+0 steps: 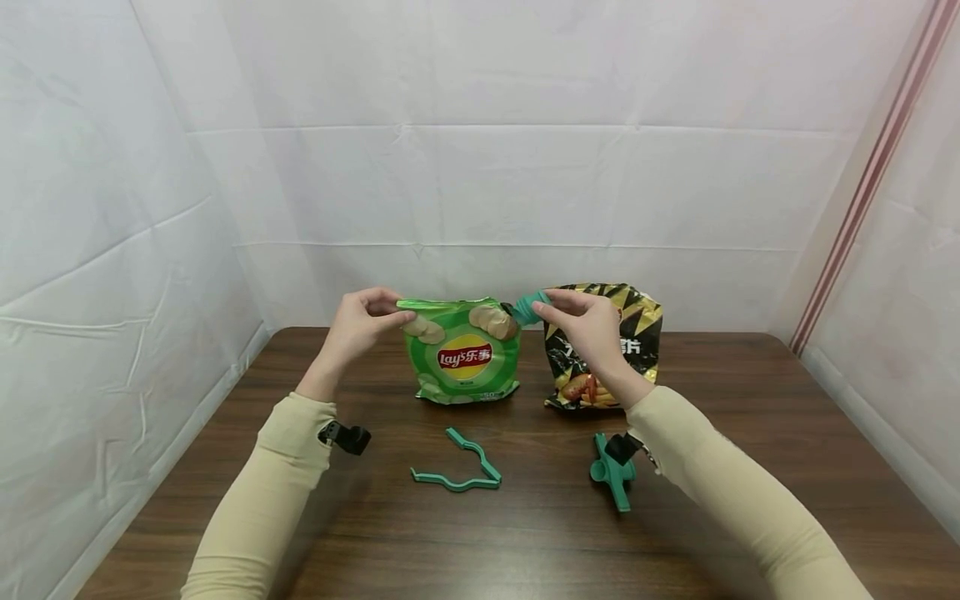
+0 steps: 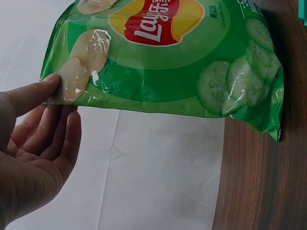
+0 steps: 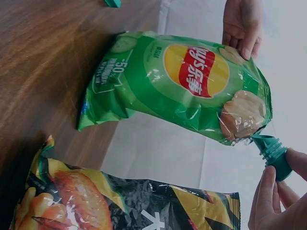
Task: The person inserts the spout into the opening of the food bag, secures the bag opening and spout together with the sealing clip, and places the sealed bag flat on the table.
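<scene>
The left hand pinched the green chip bag by one top corner — and across from that grip, the right hand clasped a teal spout at the other corner, black bag beyond!

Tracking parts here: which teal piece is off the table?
The ribbed piece, pinched by the right hand at a corner of the green bag; the bent strip and cross-shaped piece lie on the table.

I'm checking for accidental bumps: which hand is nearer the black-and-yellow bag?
Right. The right hand, holding a teal nozzle, partly hides the black-and-yellow bag in the head view. The left hand is farther off, pinching the green bag at its upper left corner.
</scene>
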Motion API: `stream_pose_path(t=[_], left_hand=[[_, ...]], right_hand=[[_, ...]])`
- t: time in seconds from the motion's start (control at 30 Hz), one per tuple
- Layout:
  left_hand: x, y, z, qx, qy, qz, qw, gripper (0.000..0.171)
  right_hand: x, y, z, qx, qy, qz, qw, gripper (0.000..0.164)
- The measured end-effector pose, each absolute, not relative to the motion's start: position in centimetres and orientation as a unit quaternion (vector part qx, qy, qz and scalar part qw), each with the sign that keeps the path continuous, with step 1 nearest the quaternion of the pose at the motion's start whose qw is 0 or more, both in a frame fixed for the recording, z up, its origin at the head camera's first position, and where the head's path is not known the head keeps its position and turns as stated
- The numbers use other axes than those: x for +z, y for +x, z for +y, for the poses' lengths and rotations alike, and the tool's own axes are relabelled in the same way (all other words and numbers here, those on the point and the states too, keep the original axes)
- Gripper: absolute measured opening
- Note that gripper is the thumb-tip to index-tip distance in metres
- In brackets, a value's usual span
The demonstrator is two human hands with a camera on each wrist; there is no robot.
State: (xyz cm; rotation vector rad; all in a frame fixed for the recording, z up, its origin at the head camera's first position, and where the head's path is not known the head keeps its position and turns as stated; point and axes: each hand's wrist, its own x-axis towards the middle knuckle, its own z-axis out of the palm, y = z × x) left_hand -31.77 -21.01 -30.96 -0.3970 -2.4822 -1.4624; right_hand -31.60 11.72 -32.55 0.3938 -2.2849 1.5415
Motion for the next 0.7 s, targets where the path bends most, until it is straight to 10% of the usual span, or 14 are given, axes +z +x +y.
stream_pose_path(t=[0.7], left_hand=[[-31.4,-32.0,-21.4,-0.520,-0.141,-0.834,0.117,0.027]], right_hand=[[-32.4,-32.8,10.9,0.561,0.148,-0.800,0.152,0.041]])
